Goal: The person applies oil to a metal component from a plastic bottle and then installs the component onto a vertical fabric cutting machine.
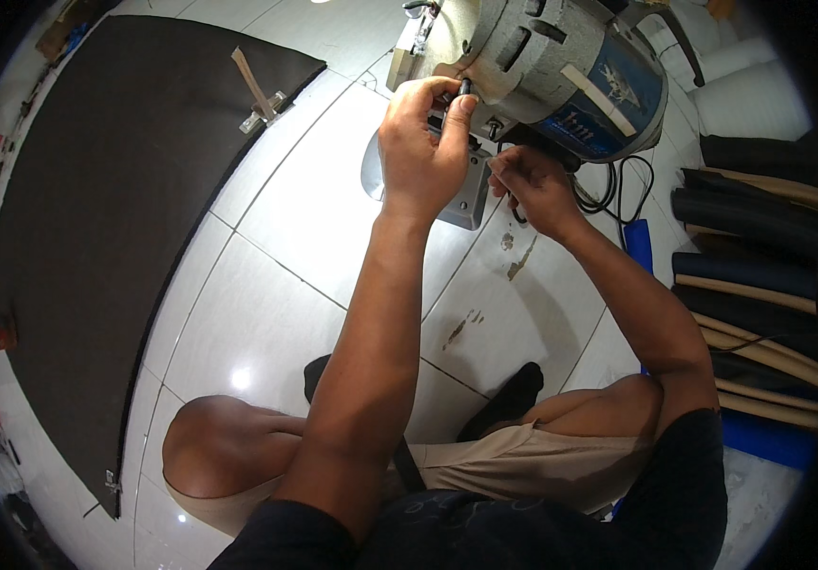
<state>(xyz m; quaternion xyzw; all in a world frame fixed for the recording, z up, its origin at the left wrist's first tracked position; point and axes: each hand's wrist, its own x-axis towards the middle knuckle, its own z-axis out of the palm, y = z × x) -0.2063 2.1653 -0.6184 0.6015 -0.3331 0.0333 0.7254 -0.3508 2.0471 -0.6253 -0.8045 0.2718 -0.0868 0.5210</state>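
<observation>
- The white tiled floor (304, 218) carried everything; the person sat low on it, both arms reaching forward.
- A broad dark sheet (133, 190) lay along the left side, with a small metal clip (259, 122) gripping its right edge.
- Folded dark and tan cloth (751, 271) was stacked at the right, well apart from both hands.
- The grey-and-blue motorised machine (561, 85) stood ahead of the person, its motor slanting from far left to near right.
- The metal plate (474, 180) showed low on the machine's near side, partly behind the left wrist.
- The left hand (423, 142) had thumb and fingers closed on a small black piece.
- The right hand (534, 185) hung just right of the plate, fingers curled; whether they held anything I could not tell.
- The small black piece (466, 86) sat against the machine's near side, its visible length pointing away from the person; the left hand was nearer, the right lower and rightward.
</observation>
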